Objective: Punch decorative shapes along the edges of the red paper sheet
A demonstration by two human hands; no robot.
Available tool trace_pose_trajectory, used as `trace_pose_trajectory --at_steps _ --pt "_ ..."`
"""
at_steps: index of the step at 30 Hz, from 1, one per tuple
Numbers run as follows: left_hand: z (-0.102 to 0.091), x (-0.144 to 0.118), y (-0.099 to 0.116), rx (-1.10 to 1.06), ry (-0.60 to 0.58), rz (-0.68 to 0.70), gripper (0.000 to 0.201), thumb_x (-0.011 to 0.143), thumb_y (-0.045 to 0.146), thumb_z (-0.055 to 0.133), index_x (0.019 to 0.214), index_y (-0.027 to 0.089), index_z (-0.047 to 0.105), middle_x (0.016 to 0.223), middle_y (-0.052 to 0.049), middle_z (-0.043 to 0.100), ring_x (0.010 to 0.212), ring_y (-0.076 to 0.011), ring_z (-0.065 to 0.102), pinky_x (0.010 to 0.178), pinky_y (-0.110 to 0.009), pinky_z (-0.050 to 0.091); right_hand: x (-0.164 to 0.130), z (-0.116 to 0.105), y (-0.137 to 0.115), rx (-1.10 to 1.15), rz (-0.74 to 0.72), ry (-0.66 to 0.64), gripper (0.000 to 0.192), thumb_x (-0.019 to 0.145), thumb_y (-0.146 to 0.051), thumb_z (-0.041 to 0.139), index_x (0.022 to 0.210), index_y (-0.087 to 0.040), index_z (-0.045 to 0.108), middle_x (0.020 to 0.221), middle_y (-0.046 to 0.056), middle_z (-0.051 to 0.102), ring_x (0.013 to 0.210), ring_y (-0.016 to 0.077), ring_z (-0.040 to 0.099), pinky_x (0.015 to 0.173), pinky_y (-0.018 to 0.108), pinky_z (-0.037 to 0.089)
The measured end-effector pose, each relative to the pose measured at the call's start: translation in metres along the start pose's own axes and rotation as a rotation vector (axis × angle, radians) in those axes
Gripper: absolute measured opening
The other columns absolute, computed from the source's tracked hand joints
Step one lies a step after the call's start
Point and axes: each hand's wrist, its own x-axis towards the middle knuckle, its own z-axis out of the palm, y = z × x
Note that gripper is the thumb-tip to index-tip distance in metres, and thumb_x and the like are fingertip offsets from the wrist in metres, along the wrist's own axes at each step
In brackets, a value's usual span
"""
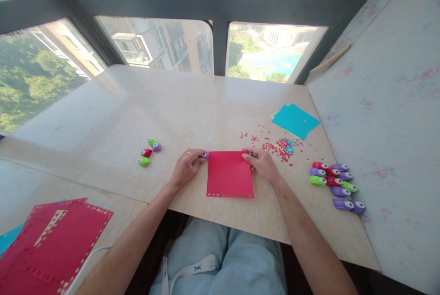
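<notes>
Gripping a purple punch point(205, 155) at the red paper's point(229, 174) top-left corner, the left hand point(187, 166) is closing around it. The right hand point(261, 162) is pinching the paper's top-right corner, the sheet lying flat on the table point(172, 107).

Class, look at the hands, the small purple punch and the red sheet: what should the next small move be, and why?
Probably press the purple punch down. The left hand holds it at the red sheet's far left corner, the right hand steadies the far right corner, and only the near edge shows a row of holes.
</notes>
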Motion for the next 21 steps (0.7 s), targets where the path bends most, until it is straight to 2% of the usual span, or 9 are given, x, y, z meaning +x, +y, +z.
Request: trace_pose_trajectory --at_steps 5,12,21 --pt "0.000 0.000 -0.002 0.009 -0.004 0.022 0.021 0.090 0.020 0.057 0.108 0.021 0.067 0.103 -0.008 0.070 0.098 -0.0177 0.064 0.079 -0.029 0.055 -0.001 0.001 -0.001 -0.011 -0.002 -0.004 0.052 0.077 -0.044 0.063 0.115 -0.008 0.067 0.083 0.009 0.071 0.059 0.0142 0.061 0.046 0.023 0.050" --pt "0.001 0.001 -0.002 0.054 -0.016 0.058 0.022 0.090 0.021 0.058 0.110 0.021 0.068 0.104 -0.007 0.072 0.096 -0.0179 0.064 0.087 -0.033 0.053 -0.001 0.004 -0.002 -0.059 -0.008 0.004 0.050 0.078 -0.042 0.061 0.115 -0.009 0.068 0.079 0.007 0.069 0.056 0.0126 0.058 0.045 0.022 0.049" --pt "-0.001 0.004 0.001 0.046 -0.060 -0.017 0.026 0.091 0.031 0.059 0.114 0.022 0.069 0.102 -0.006 0.073 0.094 -0.0190 0.062 0.085 -0.034 0.053 -0.003 0.012 0.004 -0.141 -0.017 -0.021 0.045 0.081 -0.041 0.060 0.114 -0.012 0.069 0.070 0.003 0.065 0.047 0.0119 0.056 0.043 0.022 0.048"
